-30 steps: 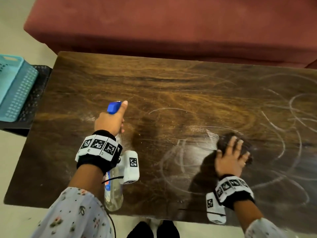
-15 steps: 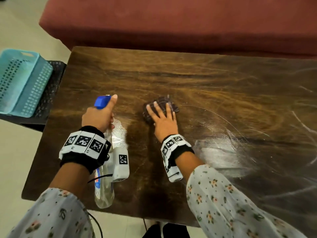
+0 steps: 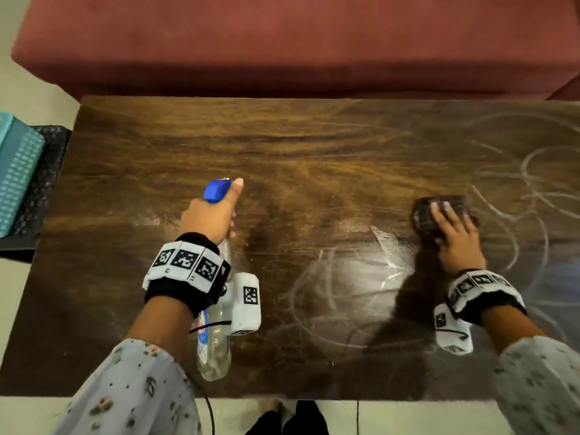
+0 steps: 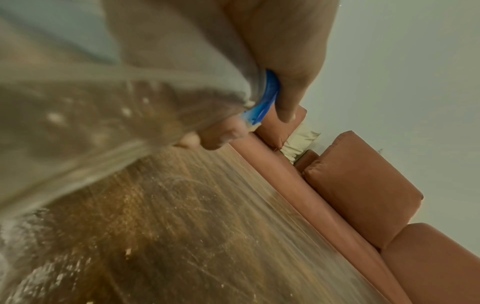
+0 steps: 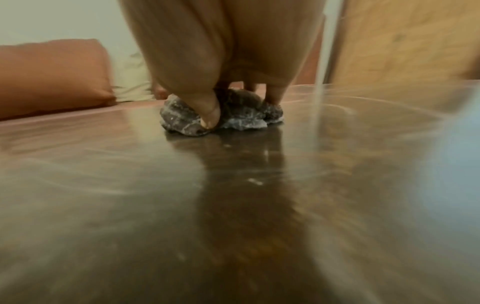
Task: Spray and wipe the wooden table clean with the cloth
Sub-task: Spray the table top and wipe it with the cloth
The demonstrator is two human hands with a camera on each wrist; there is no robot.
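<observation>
A dark wooden table (image 3: 282, 146) carries white chalky swirls, densest on its right half. My left hand (image 3: 208, 215) grips a clear spray bottle (image 3: 213, 350) with a blue nozzle (image 3: 216, 190) above the table's left-middle; the fingers curl round its neck (image 4: 267, 94). My right hand (image 3: 453, 237) presses a crumpled dark cloth (image 3: 439, 211) flat onto the table at the right, fingers spread over it. In the right wrist view the thumb and fingers (image 5: 207, 115) bear down on the cloth (image 5: 233, 119), which is dusted white.
A red sofa (image 3: 298, 42) runs along the table's far edge, with cushions (image 4: 363, 195) in the left wrist view. A teal perforated basket (image 3: 17, 177) sits on a black stand left of the table. Pale floor (image 3: 31, 412) lies at the near edge.
My right hand swept the cloth left to beside the bottle, then back to the table's right side. The left hand kept holding the spray bottle in about the same spot.
</observation>
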